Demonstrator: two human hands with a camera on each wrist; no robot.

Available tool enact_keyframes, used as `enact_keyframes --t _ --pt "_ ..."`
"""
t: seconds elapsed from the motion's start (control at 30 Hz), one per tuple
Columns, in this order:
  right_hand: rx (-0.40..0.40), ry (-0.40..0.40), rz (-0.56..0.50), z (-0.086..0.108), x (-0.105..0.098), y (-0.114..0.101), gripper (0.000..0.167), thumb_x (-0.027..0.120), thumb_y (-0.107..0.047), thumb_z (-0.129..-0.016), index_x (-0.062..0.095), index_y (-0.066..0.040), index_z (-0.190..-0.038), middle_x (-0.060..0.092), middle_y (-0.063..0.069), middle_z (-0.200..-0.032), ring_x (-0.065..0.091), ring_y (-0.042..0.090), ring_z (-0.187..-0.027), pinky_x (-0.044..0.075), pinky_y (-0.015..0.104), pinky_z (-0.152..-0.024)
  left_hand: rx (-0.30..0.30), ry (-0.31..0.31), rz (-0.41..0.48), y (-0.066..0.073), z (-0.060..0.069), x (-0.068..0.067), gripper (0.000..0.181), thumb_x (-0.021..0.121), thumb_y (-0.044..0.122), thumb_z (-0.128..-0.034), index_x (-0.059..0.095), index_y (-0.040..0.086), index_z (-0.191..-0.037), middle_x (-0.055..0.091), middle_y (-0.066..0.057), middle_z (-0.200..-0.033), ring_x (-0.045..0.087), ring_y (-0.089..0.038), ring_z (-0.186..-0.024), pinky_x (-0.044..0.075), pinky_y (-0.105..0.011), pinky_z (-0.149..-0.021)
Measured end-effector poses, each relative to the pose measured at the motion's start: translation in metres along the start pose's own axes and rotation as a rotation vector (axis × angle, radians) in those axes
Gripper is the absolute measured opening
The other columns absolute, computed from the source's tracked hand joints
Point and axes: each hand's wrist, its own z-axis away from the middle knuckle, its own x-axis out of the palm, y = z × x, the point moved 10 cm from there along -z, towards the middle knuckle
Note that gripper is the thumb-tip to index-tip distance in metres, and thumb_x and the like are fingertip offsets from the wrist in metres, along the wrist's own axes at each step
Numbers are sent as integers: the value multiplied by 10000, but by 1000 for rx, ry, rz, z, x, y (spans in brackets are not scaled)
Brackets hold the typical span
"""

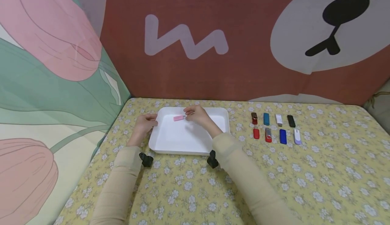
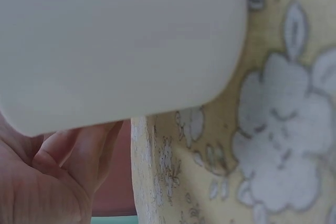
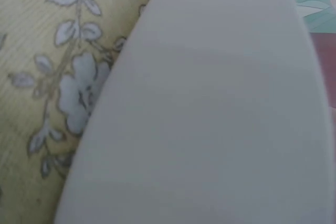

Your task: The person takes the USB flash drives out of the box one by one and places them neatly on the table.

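Note:
A white tray (image 1: 170,137) lies on the flowered cloth. At its left edge my left hand (image 1: 144,125) grips the rim; in the left wrist view this hand (image 2: 63,171) has its fingers partly hidden behind the tray wall (image 2: 126,51). Over the tray's far half, my right hand (image 1: 198,116) pinches the silver end of a pink USB flash drive (image 1: 179,118), whose pink body points left. Whether the drive touches the tray floor, I cannot tell. Only the tray wall (image 3: 210,103) and cloth fill most of the right wrist view; the right hand is not visible there.
Right of the tray, several USB flash drives stand in two rows, among them a teal one (image 1: 266,119), a black one (image 1: 290,120), a red one (image 1: 256,133) and a blue one (image 1: 283,136). A printed wall hanging (image 1: 189,76) rises behind the table.

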Motion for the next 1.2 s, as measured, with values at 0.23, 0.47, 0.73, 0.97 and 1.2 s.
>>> enact_keyframes --t 0.23,0.47,0.73,0.97,1.2 --pt "-14 -31 11 -3 10 3 398 599 25 -873 584 7 -1270 610 184 -1242 567 298 -1169 472 363 -981 -9 9 4 -3 -2 -1 424 543 57 -920 530 30 -1342 564 -173 -1227 587 -149 -839 495 -229 -631" --pt "-29 -64 -3 -6 20 9 418 574 50 -884 555 17 -1300 576 190 -1307 544 311 -1214 466 373 -1006 -9 13 11 -4 -1 -1 407 555 58 -873 568 12 -1277 602 -94 -1017 584 -121 -723 505 -246 -623" --pt "-44 -83 31 -8 26 11 438 559 59 -886 540 12 -1321 538 179 -1373 507 308 -1282 453 381 -1030 -7 10 1 -6 0 1 417 545 64 -865 567 18 -1279 604 -102 -1041 569 -117 -713 491 -242 -618" --pt "-59 -107 140 -8 29 9 449 529 92 -880 542 14 -1322 525 172 -1394 475 304 -1318 427 387 -1060 -7 9 10 -4 -2 4 423 543 77 -879 556 25 -1298 603 -121 -1092 575 -140 -780 488 -230 -626" --pt "-146 -113 220 -20 31 15 325 561 45 -891 659 -37 -1190 639 114 -1243 587 241 -1182 480 315 -986 -4 16 7 -3 -1 3 430 534 61 -877 550 14 -1303 608 -153 -1133 585 -122 -772 485 -214 -614"
